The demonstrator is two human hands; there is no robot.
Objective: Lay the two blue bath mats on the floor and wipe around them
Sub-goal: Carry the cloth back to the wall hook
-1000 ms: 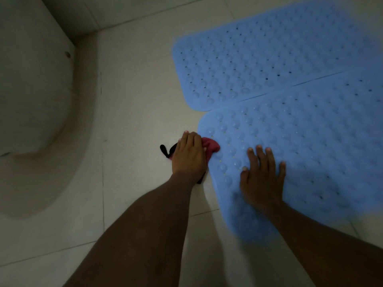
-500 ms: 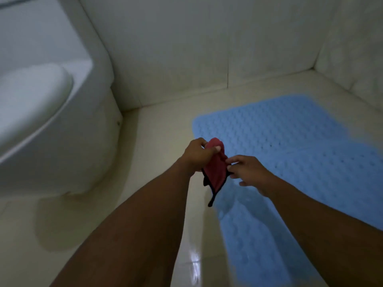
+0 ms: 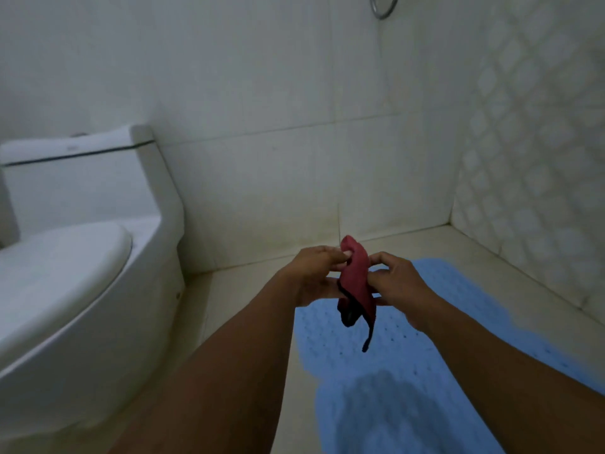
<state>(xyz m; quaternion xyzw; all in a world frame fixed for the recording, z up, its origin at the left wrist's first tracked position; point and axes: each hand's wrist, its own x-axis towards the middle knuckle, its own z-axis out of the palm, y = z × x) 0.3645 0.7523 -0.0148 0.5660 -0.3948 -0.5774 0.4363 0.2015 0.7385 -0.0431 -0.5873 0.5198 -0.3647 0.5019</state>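
A small red cloth (image 3: 357, 283) with a black edge hangs in the air between my hands, above the floor. My left hand (image 3: 314, 273) pinches its upper left side. My right hand (image 3: 394, 281) grips its right side. Below them lie two blue bath mats side by side on the tiled floor: the far mat (image 3: 458, 303) reaches toward the corner, the near mat (image 3: 402, 404) runs to the bottom edge. My forearms cover part of both mats.
A white toilet (image 3: 82, 257) with its lid down stands at the left, close to my left arm. Tiled walls (image 3: 294, 126) close the back and right. A metal ring (image 3: 383, 4) hangs at the top. Bare floor (image 3: 245, 290) lies between toilet and mats.
My left hand lifted the red cloth off the floor and my right hand left the mat and took hold of the cloth. My view rose from the floor toward the wall.
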